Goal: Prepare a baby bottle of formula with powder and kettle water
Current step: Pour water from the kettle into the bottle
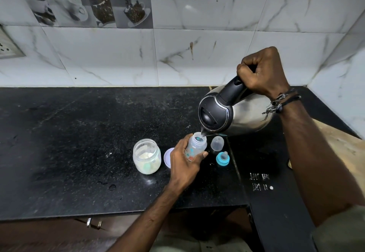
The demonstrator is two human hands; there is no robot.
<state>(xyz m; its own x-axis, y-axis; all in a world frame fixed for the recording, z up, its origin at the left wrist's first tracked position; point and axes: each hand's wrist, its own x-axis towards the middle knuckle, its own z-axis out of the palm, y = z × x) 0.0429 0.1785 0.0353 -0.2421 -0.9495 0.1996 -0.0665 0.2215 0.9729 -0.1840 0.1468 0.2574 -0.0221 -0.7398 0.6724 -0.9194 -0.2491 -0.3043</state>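
Left forearm nearest the lens, rising from the lower edge to the left hand (184,164), fingers (203,155) curled round the clear baby bottle (195,146). Bottle open-mouthed, printed with small coloured figures, tilted slightly toward the kettle, low over the black speckled surface (79,133) near its middle; contact of its base with the surface hidden by the hand. Spout of the stainless-steel electric kettle (237,111) tipped just over the bottle mouth, thin stream of water entering. Black kettle handle gripped in the closed fist of the right hand (262,72), dark thread bands at the wrist (282,101).

Just right of the bottle: clear dome cap (217,143), upright on the surface; in front of it, teal screw ring with teat (222,158), apart from the cap. Left of the hand: white jar lid (167,158), partly hidden behind the hand; further left, open glass jar of formula powder (147,156), teal scoop visible inside.

Behind: marbled white wall tiles (197,50), row of coffee-cup picture tiles (88,1), socket plate (7,46) at far left. Chalk-like tally marks (258,181) on the surface at right.
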